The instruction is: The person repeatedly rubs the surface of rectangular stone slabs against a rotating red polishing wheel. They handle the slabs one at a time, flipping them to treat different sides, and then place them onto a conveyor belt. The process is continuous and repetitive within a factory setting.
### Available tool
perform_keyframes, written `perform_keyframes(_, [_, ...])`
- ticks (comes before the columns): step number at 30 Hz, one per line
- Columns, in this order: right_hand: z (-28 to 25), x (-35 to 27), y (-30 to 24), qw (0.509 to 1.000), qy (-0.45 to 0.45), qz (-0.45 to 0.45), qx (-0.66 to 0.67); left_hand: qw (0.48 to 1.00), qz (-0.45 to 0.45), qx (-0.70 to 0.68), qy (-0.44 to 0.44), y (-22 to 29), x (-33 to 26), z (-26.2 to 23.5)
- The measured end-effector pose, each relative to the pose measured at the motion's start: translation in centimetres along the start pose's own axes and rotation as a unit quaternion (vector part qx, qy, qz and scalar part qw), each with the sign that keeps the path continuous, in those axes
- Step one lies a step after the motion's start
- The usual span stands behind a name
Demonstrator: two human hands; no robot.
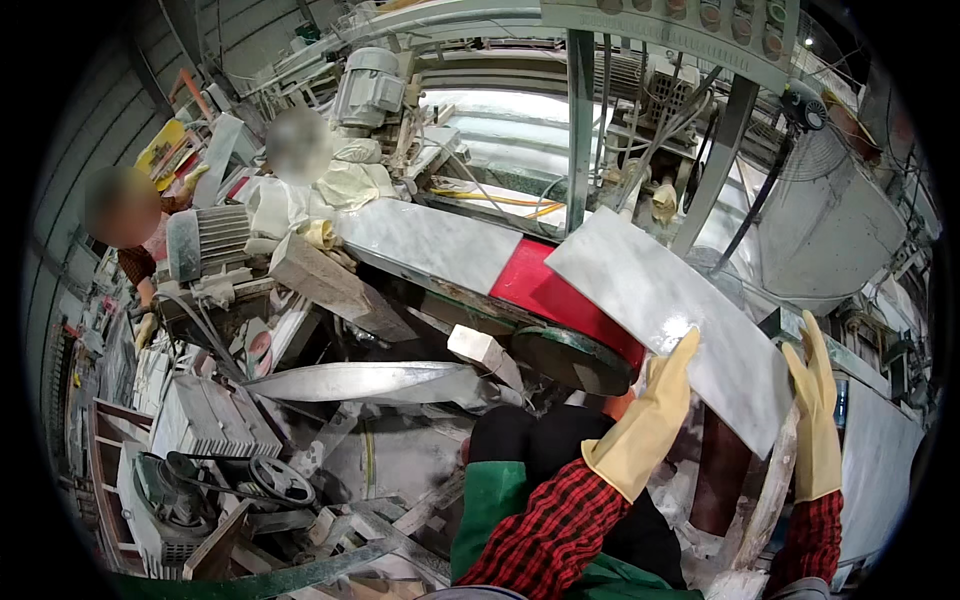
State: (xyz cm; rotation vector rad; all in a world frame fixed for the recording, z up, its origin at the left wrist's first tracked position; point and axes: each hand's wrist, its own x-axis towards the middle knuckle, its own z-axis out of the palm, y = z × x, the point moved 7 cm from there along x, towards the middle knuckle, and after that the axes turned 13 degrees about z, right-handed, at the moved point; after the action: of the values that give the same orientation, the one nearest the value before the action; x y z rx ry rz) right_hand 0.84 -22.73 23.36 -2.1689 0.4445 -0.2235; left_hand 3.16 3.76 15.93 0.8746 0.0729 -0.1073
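Note:
A pale, grey-veined stone slab (pixel 670 305) lies at a slant in front of me, its far left corner over a red strip (pixel 540 280) on the machine bed. My left hand (pixel 645 425), in a cream rubber glove, is at the slab's near edge, fingers stretched out against its face. At the right end of the slab is my right hand (pixel 818 415), gloved alike, with fingers extended and the thumb apart beside the edge. Neither hand's fingers are wrapped round the slab. Another pale slab (pixel 430 235) lies on the bed to the left of the red strip.
A round dark disc (pixel 570 360) sits below the bed. Stone offcuts (pixel 340 290), a long curved pale piece (pixel 370 382) and a pulley machine (pixel 280 480) crowd the left. A metal post (pixel 580 130) and a control panel (pixel 690 30) stand beyond. Other people (pixel 120 210) are at far left.

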Motion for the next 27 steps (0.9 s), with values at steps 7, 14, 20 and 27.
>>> perform_keyframes(7, [8.1, -4.6, 8.1, 0.845, -0.127, 0.287, 0.434, 0.983, -0.010, -0.103, 0.149, -1.6, 1.3, -3.9])
perform_keyframes(14, [11.2, -5.9, -0.5, 0.847, -0.116, 0.325, 0.404, 0.954, 0.010, -0.133, 0.267, 1.7, 1.3, -5.2])
perform_keyframes(20, [13.4, -4.2, -0.8, 0.841, -0.130, 0.324, 0.414, 0.951, 0.021, -0.215, 0.223, 1.3, 3.4, -6.9])
perform_keyframes(27, [15.8, -1.5, 0.9, 0.836, -0.145, 0.290, 0.442, 0.915, 0.047, -0.308, 0.257, 0.1, 4.4, -7.8])
